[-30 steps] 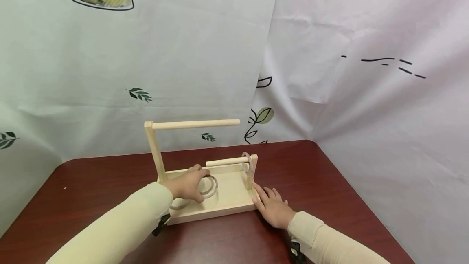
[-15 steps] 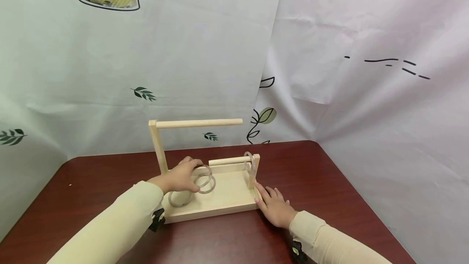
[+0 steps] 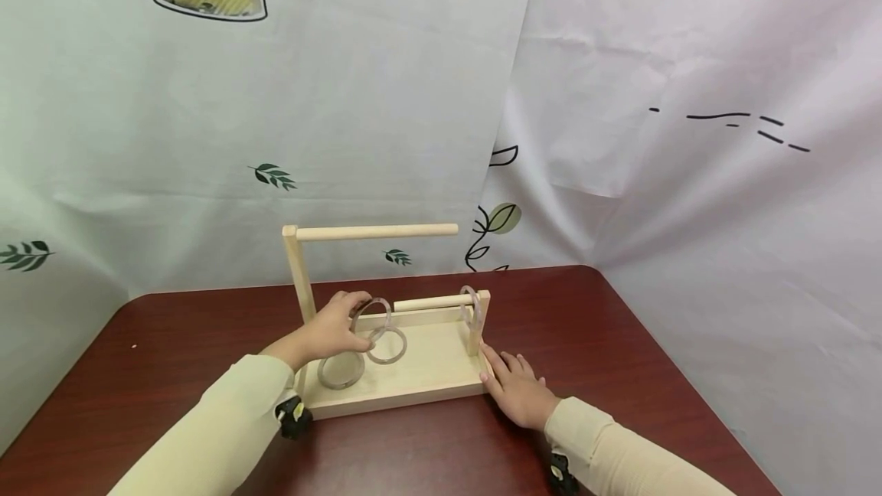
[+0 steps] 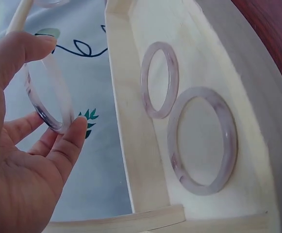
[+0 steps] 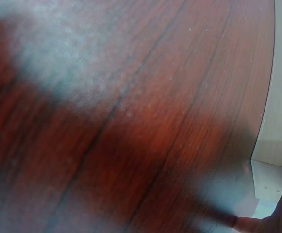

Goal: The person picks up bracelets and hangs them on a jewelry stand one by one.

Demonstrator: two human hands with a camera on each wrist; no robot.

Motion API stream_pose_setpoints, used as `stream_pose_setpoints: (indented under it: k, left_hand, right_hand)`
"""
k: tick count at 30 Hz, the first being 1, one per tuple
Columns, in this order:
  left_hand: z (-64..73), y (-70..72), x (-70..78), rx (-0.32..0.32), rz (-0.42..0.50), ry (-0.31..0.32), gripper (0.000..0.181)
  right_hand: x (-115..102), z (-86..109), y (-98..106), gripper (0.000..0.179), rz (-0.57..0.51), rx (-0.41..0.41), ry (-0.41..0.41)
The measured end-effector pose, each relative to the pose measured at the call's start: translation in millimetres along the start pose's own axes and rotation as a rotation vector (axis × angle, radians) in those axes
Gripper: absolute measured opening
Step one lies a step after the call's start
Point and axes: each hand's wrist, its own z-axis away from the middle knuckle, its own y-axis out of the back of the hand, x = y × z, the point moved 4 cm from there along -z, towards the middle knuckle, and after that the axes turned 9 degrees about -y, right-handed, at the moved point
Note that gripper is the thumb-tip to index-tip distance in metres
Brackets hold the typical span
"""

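My left hand (image 3: 329, 331) pinches a translucent bangle (image 4: 62, 92) between thumb and fingertips, raised over the left part of a pale wooden tray stand (image 3: 427, 393). Two more bangles lie flat in the tray: one (image 4: 204, 188) nearer its left end, and a second (image 4: 174, 73) towards the middle. Another bangle (image 3: 477, 311) hangs on the short lower bar (image 3: 427, 302), close to its post at the right. My right hand (image 3: 517, 393) rests with extended fingers against the tray's right end; the right wrist view shows only a bit of that hand at its lower corner.
A tall post (image 3: 298, 274) at the tray's left end carries a long upper bar (image 3: 375, 233), which points right with a free end. The stand sits on a dark red-brown table (image 3: 413, 458). Patterned white cloth (image 3: 386, 98) hangs behind and at the right.
My left hand has lifted a bangle off the tray and drawn back up and left, turning the bangle more upright. The right hand stays at the tray's end. The head view has shifted slightly.
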Motion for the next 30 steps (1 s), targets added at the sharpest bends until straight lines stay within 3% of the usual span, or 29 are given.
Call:
stream_pose_setpoints:
  k: [12, 17, 24, 30]
  left_hand:
    - [9.1, -1.2, -3.0, 0.134, 0.238, 0.078, 0.074]
    - [7.8, -7.8, -3.1, 0.184, 0.316, 0.095, 0.07]
    - [5.3, -17.2, 0.6, 0.231, 0.453, 0.19, 0.071]
    - [2.2, -24.6, 7.3, 0.265, 0.597, 0.203, 0.07]
  right_hand:
    - [-0.5, 0.1, -0.1, 0.055, 0.0, 0.008, 0.012]
    - [0.4, -0.1, -0.2, 0.054, 0.001, 0.014, 0.01]
    - [2.1, -1.1, -1.9, 0.055, 0.002, 0.013, 0.006]
    - [1.1, -1.5, -0.8, 0.056, -0.003, 0.0, -0.004]
